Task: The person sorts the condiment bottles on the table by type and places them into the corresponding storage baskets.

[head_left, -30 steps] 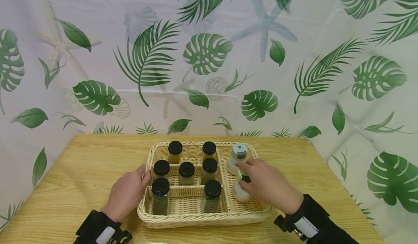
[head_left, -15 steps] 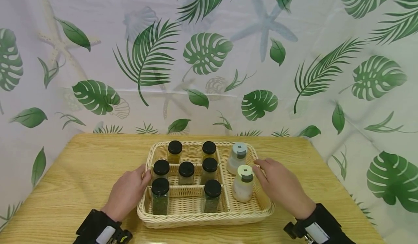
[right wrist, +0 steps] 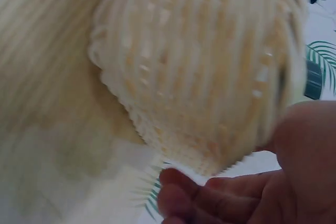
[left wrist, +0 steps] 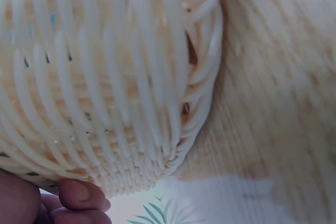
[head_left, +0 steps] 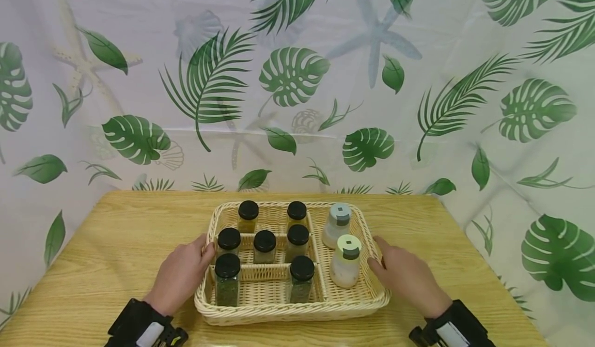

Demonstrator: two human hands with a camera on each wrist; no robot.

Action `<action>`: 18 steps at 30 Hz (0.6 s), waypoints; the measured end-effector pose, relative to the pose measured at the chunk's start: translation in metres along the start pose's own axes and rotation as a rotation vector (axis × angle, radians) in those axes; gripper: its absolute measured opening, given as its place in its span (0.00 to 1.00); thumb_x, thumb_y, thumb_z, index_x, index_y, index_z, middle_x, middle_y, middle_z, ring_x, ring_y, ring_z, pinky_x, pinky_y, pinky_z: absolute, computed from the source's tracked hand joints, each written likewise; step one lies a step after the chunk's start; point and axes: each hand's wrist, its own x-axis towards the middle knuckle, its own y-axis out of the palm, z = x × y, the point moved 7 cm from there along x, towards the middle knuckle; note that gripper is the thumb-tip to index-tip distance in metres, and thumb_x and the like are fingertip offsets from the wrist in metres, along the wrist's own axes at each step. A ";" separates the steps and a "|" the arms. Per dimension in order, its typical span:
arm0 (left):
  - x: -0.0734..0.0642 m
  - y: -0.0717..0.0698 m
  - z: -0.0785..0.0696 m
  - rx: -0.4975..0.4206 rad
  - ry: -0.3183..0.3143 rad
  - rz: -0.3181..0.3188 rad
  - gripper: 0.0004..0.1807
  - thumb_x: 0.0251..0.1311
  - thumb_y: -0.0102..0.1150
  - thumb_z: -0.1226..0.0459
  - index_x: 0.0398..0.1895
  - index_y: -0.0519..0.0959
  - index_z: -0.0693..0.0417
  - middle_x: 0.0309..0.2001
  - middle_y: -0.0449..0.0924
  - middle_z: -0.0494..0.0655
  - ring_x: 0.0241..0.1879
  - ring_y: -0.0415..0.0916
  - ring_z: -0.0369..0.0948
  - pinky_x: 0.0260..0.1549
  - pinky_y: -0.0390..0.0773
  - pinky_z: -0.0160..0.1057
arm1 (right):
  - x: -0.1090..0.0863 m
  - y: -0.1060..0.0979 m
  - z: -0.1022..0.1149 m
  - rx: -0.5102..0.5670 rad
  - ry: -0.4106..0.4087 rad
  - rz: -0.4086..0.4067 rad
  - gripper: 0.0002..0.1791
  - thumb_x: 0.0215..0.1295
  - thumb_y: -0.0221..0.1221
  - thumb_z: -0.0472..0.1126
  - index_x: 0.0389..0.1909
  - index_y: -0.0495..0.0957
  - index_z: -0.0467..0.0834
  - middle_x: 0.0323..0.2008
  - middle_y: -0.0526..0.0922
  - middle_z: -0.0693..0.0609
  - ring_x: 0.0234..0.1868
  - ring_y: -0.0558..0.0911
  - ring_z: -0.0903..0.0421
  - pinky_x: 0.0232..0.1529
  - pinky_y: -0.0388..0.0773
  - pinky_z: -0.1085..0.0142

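Note:
A cream wicker basket (head_left: 283, 313) with divided compartments stands on the wooden table. Several black-lidded spice jars (head_left: 265, 246) are in its left and middle compartments. The long right compartment holds two white shakers: one with a pale blue lid (head_left: 338, 223) at the back, one with a pale yellow lid (head_left: 346, 264) in front. My left hand (head_left: 178, 274) grips the basket's left rim, thumb over the edge. At the right rim my right hand (head_left: 406, 274) has its thumb inside and its fingers outside. Both wrist views show fingers beside the woven outer wall.
Wooden tabletop (head_left: 139, 218) extends on both sides of the basket. Behind the table hangs a white cloth (head_left: 297, 166) printed with green leaves and starfish.
My right hand has let go of the yellow-lidded shaker, moved right and taken the basket's right rim between thumb and fingers. The left hand has stayed on the left rim.

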 end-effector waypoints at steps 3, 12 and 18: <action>0.001 0.001 0.000 -0.009 0.004 0.004 0.15 0.79 0.40 0.57 0.39 0.75 0.53 0.16 0.59 0.41 0.14 0.60 0.38 0.18 0.57 0.35 | 0.001 0.009 -0.002 0.025 -0.006 0.008 0.33 0.75 0.52 0.47 0.73 0.60 0.32 0.14 0.68 0.54 0.13 0.67 0.59 0.16 0.59 0.66; 0.005 0.002 0.000 -0.035 0.020 0.020 0.16 0.79 0.41 0.61 0.28 0.69 0.53 0.18 0.57 0.42 0.15 0.58 0.37 0.19 0.57 0.34 | 0.000 0.016 0.003 0.010 -0.040 -0.048 0.31 0.76 0.47 0.42 0.73 0.58 0.28 0.12 0.66 0.55 0.11 0.63 0.60 0.13 0.56 0.68; 0.013 0.003 0.000 -0.041 0.028 0.014 0.15 0.78 0.41 0.62 0.30 0.70 0.55 0.17 0.58 0.42 0.15 0.58 0.37 0.19 0.57 0.34 | 0.009 0.015 0.005 0.008 -0.057 -0.093 0.31 0.77 0.46 0.43 0.73 0.59 0.28 0.12 0.65 0.55 0.12 0.61 0.60 0.14 0.55 0.67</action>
